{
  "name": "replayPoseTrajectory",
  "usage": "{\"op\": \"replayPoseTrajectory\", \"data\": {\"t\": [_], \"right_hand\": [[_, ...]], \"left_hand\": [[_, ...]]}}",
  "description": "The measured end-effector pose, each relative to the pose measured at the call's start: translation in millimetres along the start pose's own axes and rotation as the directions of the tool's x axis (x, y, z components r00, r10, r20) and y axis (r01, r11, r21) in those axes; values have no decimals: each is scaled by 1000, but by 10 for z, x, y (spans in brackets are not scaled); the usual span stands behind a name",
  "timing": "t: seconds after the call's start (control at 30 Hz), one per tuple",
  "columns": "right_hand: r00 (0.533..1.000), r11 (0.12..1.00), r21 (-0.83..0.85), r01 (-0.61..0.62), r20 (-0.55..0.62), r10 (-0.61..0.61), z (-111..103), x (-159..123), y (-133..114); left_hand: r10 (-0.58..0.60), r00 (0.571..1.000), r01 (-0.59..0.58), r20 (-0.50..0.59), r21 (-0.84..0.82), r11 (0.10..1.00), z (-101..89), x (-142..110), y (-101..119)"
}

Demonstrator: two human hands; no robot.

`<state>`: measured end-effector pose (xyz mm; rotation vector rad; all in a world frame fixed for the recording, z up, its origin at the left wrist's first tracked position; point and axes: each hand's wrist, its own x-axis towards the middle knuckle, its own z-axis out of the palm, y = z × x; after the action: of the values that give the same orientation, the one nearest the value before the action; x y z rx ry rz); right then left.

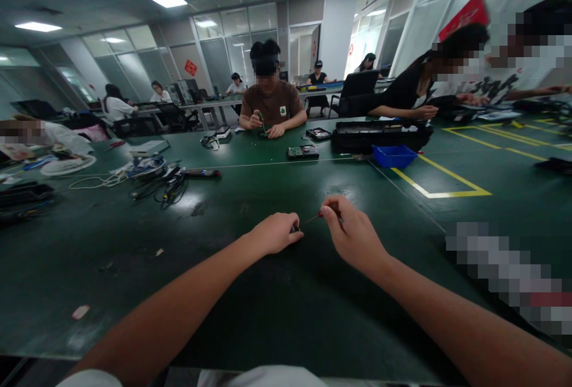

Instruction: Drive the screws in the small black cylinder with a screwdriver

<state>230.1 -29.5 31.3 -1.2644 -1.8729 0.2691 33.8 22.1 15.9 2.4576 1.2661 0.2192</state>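
Both my hands rest on the dark green table [277, 315] in front of me. My right hand [353, 232] is closed in a pinch on a thin screwdriver with a red handle [315, 216], whose tip points left toward my left hand. My left hand [274, 233] is curled shut over a small dark object [295, 229] pressed against the table; too little of it shows to name it. The two hands are a few centimetres apart.
A person in a brown shirt [271, 104] works across the table. Near them lie a hard drive [302, 151], a blue bin [393, 155] and a long black case [379, 134]. Cables and tools [156, 181] lie at left. Yellow tape lines [442, 190] mark the right side. More people sit around.
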Motion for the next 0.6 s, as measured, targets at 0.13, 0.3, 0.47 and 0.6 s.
{"op": "replayPoseTrajectory", "data": {"t": [0.13,0.3,0.47,0.6], "right_hand": [[1000,1000,1,-17,24,17,-12,1,-12],[999,1000,20,-24,31,23,-9,-5,-2],[998,999,32,-27,57,25,1,-13,-3],[998,999,33,-26,61,23,10,-14,-9]], "left_hand": [[-82,996,75,-45,-134,988,-39,-36,-128],[-203,976,149,-83,-428,892,-155,-61,-358],[-370,921,155,-122,-758,633,-377,-197,-661],[-551,792,-4,-263,-905,426,-609,-433,-1020]]}}
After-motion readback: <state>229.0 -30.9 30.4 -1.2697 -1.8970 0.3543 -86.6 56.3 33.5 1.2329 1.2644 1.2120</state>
